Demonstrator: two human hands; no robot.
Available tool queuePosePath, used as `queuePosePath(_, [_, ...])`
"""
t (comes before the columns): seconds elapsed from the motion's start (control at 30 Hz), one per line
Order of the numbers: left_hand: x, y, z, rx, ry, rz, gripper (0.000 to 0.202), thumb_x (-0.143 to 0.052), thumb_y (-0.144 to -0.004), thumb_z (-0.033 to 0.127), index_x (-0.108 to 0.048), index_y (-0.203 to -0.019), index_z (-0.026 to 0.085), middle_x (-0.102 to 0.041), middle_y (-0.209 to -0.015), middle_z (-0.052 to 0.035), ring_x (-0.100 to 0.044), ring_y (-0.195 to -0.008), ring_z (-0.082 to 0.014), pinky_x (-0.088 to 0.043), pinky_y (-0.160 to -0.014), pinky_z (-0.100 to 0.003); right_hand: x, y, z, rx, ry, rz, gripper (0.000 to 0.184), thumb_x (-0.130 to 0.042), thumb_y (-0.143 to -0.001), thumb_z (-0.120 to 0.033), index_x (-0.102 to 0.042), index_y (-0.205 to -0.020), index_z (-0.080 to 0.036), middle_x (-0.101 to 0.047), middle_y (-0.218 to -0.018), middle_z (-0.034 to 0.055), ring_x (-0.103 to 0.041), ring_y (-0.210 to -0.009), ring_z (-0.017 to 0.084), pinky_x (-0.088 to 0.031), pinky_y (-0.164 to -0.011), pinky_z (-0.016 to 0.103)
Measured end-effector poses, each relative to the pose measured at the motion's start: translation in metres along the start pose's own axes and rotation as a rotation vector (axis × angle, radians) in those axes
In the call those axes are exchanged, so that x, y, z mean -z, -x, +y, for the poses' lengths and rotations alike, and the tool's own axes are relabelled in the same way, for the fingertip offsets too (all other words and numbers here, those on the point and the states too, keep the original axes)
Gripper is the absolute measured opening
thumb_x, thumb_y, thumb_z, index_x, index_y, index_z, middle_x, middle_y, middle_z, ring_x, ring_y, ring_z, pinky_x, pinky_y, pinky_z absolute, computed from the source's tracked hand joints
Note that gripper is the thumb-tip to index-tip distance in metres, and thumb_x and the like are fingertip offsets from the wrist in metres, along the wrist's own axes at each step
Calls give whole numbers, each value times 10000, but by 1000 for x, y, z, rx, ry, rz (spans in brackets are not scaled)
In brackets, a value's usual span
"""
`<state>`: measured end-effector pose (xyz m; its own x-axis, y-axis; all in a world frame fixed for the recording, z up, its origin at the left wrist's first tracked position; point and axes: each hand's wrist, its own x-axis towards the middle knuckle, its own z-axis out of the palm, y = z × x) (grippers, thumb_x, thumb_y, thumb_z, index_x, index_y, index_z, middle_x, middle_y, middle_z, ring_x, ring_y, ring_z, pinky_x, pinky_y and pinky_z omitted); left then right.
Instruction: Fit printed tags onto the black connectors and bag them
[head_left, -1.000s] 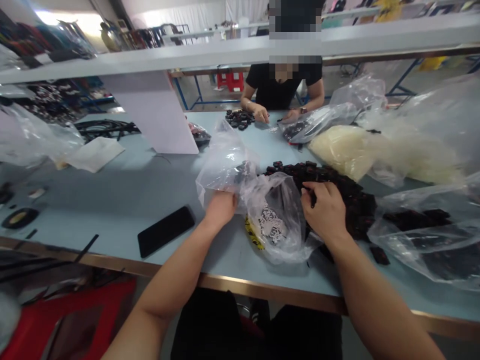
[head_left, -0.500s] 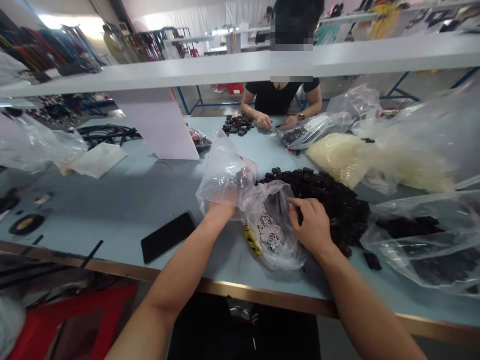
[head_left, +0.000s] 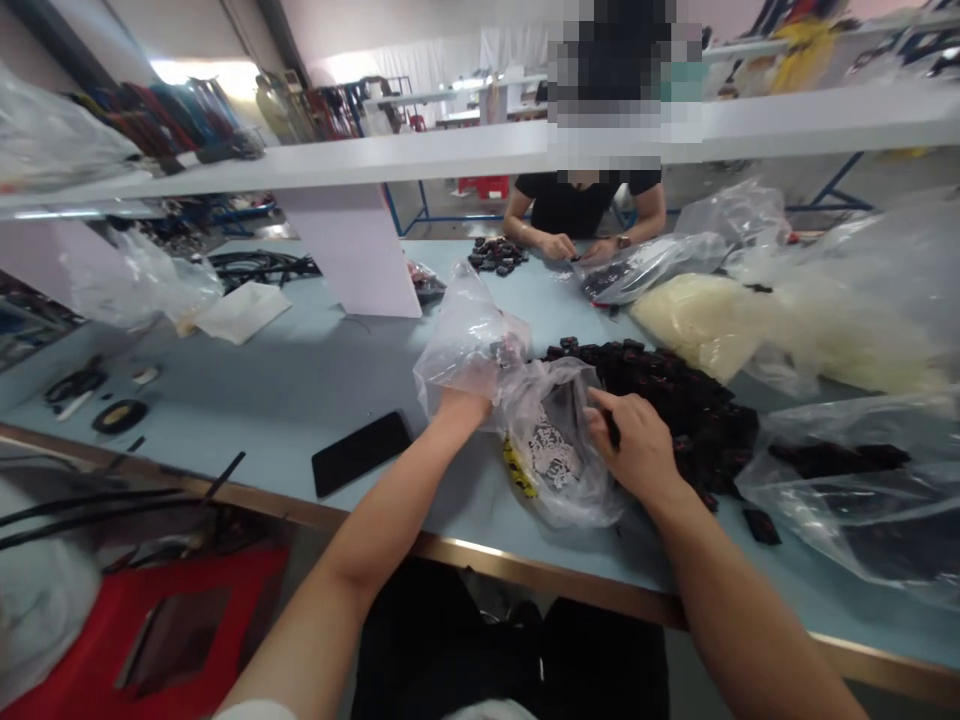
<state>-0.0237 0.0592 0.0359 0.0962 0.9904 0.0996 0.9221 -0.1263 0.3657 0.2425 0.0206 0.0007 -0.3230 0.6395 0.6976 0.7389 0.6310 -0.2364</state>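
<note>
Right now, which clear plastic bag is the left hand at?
The bag with white-and-black patterned material and something yellow inside; the left hand is at its mouth. The others hold cream filling or black pieces.

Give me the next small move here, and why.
Probably drop the small black piece pinched in your right hand into the clear plastic bag. Your left hand is gathering the bag's upper part, its opening looks close to that piece, and the heap of black pieces lies just beyond.
</note>
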Motion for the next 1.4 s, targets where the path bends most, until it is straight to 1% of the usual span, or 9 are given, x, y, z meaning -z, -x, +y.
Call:
queuePosePath(0.23, [27,84,13,50,-194,-99,446,-421,-937,-16,-663,-1299,78,-649,-1289,-266,-679,-1156,-358,-557,-994,-506,26,-12,-15,46,-87,-24,370,-567,-1055,-407,-704,-755,-239,-705,-866,75,-616,-830,231,-516,-759,370])
queuePosePath(0.3, [37,105,15,4,-142,-130,455,-414,-944,1,-666,-1309,103,-647,-1236,-221,-706,-1039,-308,-572,-938,-458,28,-16,-23,55,-151,-73,353,-528,-1074,-371,-691,-793,-234,-726,-971,90,-652,-891,232,-542,-789,367])
queuePosePath(0.4, [51,119,21,-207,213,-182,398,-560,-957,133,-695,-1323,212,-653,-1215,-125,-696,-1036,-245,-572,-941,-375,23,-22,-29,63,-240,-206,269,-467,-1091,-295,-721,-1057,-213,-741,-1054,105,-704,-946,231,-563,-823,352])
queuePosePath(0.53, [58,105,38,-350,640,-276,334,-688,-905,207,-779,-1222,258,-688,-1123,-67,-681,-882,-179,-569,-801,-295,12,-30,-29,12,-173,-516,248,-505,-1031,-178,-720,-1152,-204,-753,-1024,96,-717,-901,230,-540,-793,322])
queuePosePath(0.7, [31,80,58,-319,913,-391,275,-726,-894,285,-802,-1154,238,-767,-958,-42,-674,-766,-171,-536,-700,-276,13,-33,-27,-51,-74,-791,228,-616,-912,-71,-740,-1050,-204,-748,-1018,76,-712,-923,205,-489,-770,255])
queuePosePath(0.83, [1,76,52,-141,1156,-425,256,-749,-860,273,-777,-1105,203,-755,-804,-26,-719,-720,-181,-574,-689,-290,10,-23,-33,-115,0,-835,183,-661,-938,-145,-755,-1088,-194,-757,-1092,101,-725,-921,218,-486,-733,260])
queuePosePath(0.93, [-13,79,40,-53,1346,-407,243,-801,-824,296,-753,-1033,183,-783,-870,-54,-777,-791,-212,-628,-779,-347,3,-16,-40,-98,36,-858,235,-718,-953,-271,-754,-1172,-193,-752,-1184,131,-740,-918,251,-483,-690,281])
queuePosePath(1.17, [-15,80,28,-73,1369,-309,205,-840,-803,271,-787,-984,191,-756,-973,-55,-785,-823,-202,-646,-820,-358,-4,-13,-42,-38,25,-875,162,-617,-1007,-176,-773,-1046,-190,-780,-1036,127,-736,-952,268,-482,-722,297])
queuePosePath(1.4, [-31,70,22,62,1453,-256,362,-904,-726,253,-769,-1060,214,-790,-1024,-42,-754,-919,-203,-638,-870,-370,-3,-13,-35,-84,-20,-844,172,-597,-1007,-147,-746,-1089,-174,-764,-1035,136,-716,-912,255,-472,-746,299])
